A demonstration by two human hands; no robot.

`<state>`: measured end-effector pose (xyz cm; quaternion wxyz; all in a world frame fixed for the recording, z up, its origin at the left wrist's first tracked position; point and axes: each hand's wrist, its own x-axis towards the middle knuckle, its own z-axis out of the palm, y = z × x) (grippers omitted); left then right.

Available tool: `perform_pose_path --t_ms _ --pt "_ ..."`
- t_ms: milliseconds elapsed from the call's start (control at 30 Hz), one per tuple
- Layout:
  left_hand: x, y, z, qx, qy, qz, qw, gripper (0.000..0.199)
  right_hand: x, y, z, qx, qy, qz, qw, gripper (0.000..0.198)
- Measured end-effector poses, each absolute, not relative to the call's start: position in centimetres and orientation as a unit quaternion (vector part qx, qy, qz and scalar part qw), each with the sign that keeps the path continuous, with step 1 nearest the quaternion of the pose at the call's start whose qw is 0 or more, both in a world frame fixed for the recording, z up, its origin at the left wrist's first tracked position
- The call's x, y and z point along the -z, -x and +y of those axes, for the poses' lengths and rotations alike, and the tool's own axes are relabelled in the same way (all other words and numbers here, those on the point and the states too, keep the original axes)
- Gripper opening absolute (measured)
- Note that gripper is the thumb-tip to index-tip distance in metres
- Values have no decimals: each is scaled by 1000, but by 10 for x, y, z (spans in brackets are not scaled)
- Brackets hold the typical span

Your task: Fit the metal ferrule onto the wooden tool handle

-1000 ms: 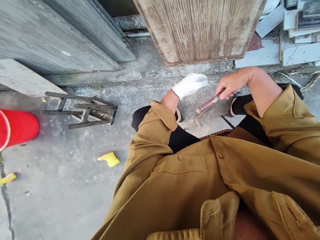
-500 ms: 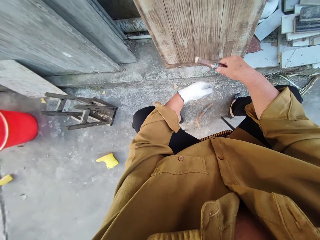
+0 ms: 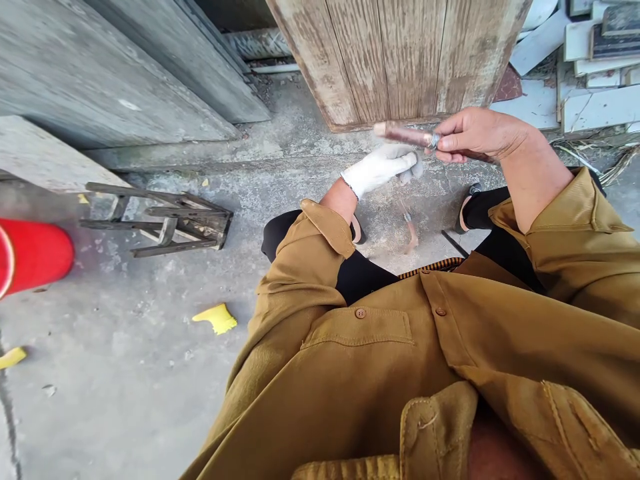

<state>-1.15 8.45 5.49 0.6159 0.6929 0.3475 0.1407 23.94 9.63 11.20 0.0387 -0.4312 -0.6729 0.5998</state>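
My right hand (image 3: 477, 133) pinches a brown rod (image 3: 406, 135) by its wire coil (image 3: 433, 141); its pale end points left, near the foot of the plank panel (image 3: 400, 60). My gloved left hand (image 3: 379, 171) curls just on the rod's near side — I can't tell whether it grips anything. Nearer me shows a bent brown stick (image 3: 412, 235), blurred; a wooden stool (image 3: 173, 212) lies left.

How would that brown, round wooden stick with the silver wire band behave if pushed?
The brown, round wooden stick is probably stiff, jutting straight past the bare right grip. It looks rounded, so it may roll, though the silver wire band could make that uneven.
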Motion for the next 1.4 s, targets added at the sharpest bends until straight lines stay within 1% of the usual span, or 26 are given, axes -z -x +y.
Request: perform_pose_path --t_ms 67,133,200,233,300,333,400,467,500,567,633,667,733,767,833,933,967,1000,1033,1067,1133,1200,1233,1300,1367,1400 --pt "-62 8 82 -142 -679 361 623 35 -113 -237 93 -623 447 -629 126 44" --pt "-67 5 77 -135 -677 361 627 33 -112 -234 93 -630 468 -590 189 47" --pt "-70 3 72 -124 -680 357 629 31 -109 -231 97 -613 498 -578 206 51" --pt "-72 2 69 -119 -681 355 629 31 -106 -230 99 -594 518 -583 195 53" --pt "-76 1 64 -111 -686 353 627 31 -99 -230 105 -536 564 -614 136 54" --pt "-78 2 62 -107 -689 353 625 30 -94 -229 108 -492 586 -638 91 53" --pt "-81 3 59 -101 -693 354 619 28 -84 -227 111 -394 605 -691 -23 49" --pt "-82 5 60 -104 -694 358 616 27 -75 -224 110 -329 575 -734 -149 39" --pt "-81 6 61 -108 -694 359 615 27 -72 -221 108 -330 540 -746 -207 33" --pt "-75 8 67 -112 -692 365 613 25 -71 -215 102 -385 456 -745 -298 19" --pt "-65 10 75 -111 -692 372 609 25 -76 -211 96 -460 371 -732 -341 13" --pt "-58 11 79 -111 -692 375 606 26 -80 -210 93 -498 333 -724 -342 14" --pt "-45 10 87 -114 -691 378 605 29 -92 -212 90 -562 297 -714 -294 14" --pt "-39 10 90 -127 -684 377 612 30 -98 -215 90 -592 298 -709 -242 13" --pt "-30 8 92 -183 -653 363 638 30 -110 -225 90 -628 353 -688 -82 14" --pt "-27 6 91 -233 -626 342 661 34 -120 -240 92 -650 415 -601 211 24" --pt "-29 6 90 -225 -629 339 662 37 -121 -243 93 -647 427 -569 275 25" --pt "-32 6 88 -207 -635 338 663 40 -122 -245 94 -635 448 -546 313 24" --pt "-36 6 87 -188 -640 338 664 41 -121 -246 96 -611 485 -537 322 21" --pt "-39 6 86 -171 -641 338 667 41 -120 -245 98 -574 534 -545 299 19" --pt "-46 7 84 -147 -638 336 677 40 -114 -240 102 -458 626 -602 188 20" --pt "-51 8 84 -135 -633 329 688 38 -106 -233 104 -339 646 -682 53 29" --pt "-53 8 84 -133 -631 326 691 36 -101 -229 105 -304 628 -716 -12 36" --pt "-56 9 86 -129 -629 332 691 33 -90 -223 104 -300 561 -761 -128 50" --pt "-57 10 88 -125 -627 352 683 31 -81 -220 103 -350 482 -771 -226 54" --pt "-57 10 88 -122 -626 363 679 31 -78 -220 103 -376 449 -768 -259 54"
